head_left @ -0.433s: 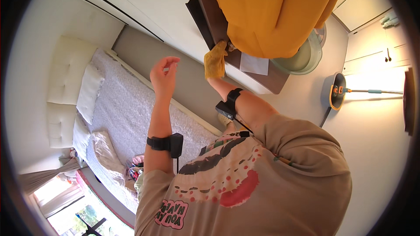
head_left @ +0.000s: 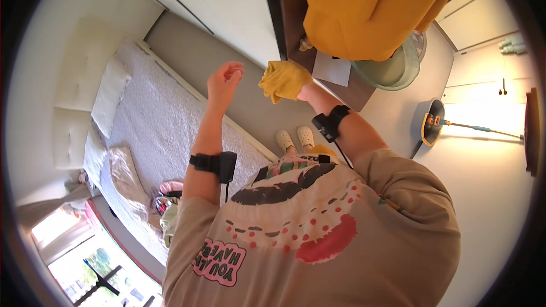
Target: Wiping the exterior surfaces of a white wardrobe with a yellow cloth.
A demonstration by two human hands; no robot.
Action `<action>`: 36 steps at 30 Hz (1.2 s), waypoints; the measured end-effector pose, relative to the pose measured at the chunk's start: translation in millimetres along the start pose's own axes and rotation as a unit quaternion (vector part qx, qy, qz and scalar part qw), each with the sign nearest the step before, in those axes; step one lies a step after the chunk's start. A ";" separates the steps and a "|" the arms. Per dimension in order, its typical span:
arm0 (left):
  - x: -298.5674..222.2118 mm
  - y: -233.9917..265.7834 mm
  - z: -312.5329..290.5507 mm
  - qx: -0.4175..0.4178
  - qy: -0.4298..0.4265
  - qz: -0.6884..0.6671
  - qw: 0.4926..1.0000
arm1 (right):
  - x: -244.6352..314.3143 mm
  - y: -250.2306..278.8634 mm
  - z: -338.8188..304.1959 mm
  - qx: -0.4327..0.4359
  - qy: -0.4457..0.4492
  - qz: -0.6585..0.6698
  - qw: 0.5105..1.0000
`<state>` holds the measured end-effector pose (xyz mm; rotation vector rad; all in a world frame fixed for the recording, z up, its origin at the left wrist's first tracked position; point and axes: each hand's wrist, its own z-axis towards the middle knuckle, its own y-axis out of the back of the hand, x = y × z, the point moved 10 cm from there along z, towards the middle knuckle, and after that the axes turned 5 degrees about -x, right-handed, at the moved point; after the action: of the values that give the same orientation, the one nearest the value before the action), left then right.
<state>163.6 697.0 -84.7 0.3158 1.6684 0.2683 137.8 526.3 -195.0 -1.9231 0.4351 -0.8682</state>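
A bunched yellow cloth (head_left: 280,78) covers most of my right hand (head_left: 307,92), which grips it; only the wrist side shows. It hangs in the air just off the corner of a dark brown furniture top (head_left: 359,92). To the left, my left hand (head_left: 223,82) is raised with loosely bent fingers, somewhat apart, and nothing in them. A small pale object (head_left: 305,44) lies on the brown top, near the orange-yellow fabric (head_left: 364,14) draped over it. Beside that fabric lies a white sheet (head_left: 333,69).
A bed (head_left: 165,102) with pillows and clothes stands at left. Beyond the brown top is a greenish basin (head_left: 392,74). A mop bucket (head_left: 433,122) with a long-handled mop stands at right. My feet in pale clogs (head_left: 294,138) are on the floor.
My right hand has drawn the cloth back from the brown top's edge, toward me. The left hand has shifted slightly right, and the view has turned a little.
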 end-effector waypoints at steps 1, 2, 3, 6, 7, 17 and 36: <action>7.7 1.3 1.2 -0.008 0.004 -0.003 1.000 | 6.8 -14.5 -10.3 0.002 -0.008 -0.004 1.000; 18.2 2.6 0.7 -0.023 0.016 0.034 0.999 | 15.5 -28.4 -18.4 -0.002 0.020 -0.075 0.997; 27.0 1.6 0.8 -0.036 0.026 0.072 0.996 | 24.4 -35.7 -26.7 -0.005 0.051 -0.146 0.988; 52.3 -5.0 1.7 -0.010 0.079 0.029 0.996 | 21.4 -39.1 -27.0 0.031 -0.008 -0.032 0.999; 55.7 -0.5 -0.8 -0.021 0.082 0.024 0.996 | 17.5 -51.2 -26.1 0.060 -0.042 0.019 0.997; 23.1 -25.4 -43.4 0.217 0.127 -0.353 0.901 | 28.9 -89.7 -30.7 0.095 -0.125 -0.006 0.988; 27.2 127.7 -86.5 -0.118 0.058 -0.487 0.864 | 27.9 -105.2 -6.9 0.127 -0.160 -0.118 0.972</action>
<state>81.2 826.6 -54.2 -0.7468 1.6880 -0.2815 145.9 556.2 -90.4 -1.8517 -0.0974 -0.7064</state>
